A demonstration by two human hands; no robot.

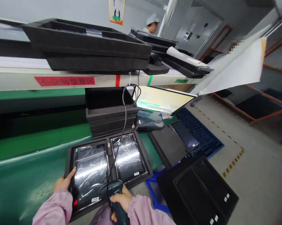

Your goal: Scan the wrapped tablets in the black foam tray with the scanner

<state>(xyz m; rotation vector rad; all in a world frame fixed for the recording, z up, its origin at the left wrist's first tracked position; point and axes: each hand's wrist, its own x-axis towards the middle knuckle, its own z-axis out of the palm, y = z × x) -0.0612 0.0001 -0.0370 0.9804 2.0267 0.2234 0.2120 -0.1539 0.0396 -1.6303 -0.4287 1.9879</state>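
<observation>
Right hand (119,200) clamped on scanner (114,195), left hand (64,182) steadying the tray (68,162) edge; I'd aim squarely at the near tablet (90,172) label (95,199), avoiding film glare.

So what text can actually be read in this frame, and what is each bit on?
"不良品放置区": red label on the front edge of the shelf, slightly blurred.
Green label on the same edge: too small to read.
Poster on the wall: picture only, no legible words.
Monitor: washed out, unreadable.
White stickers on the wrapped tablets and on the black tray: too small to read.
</observation>
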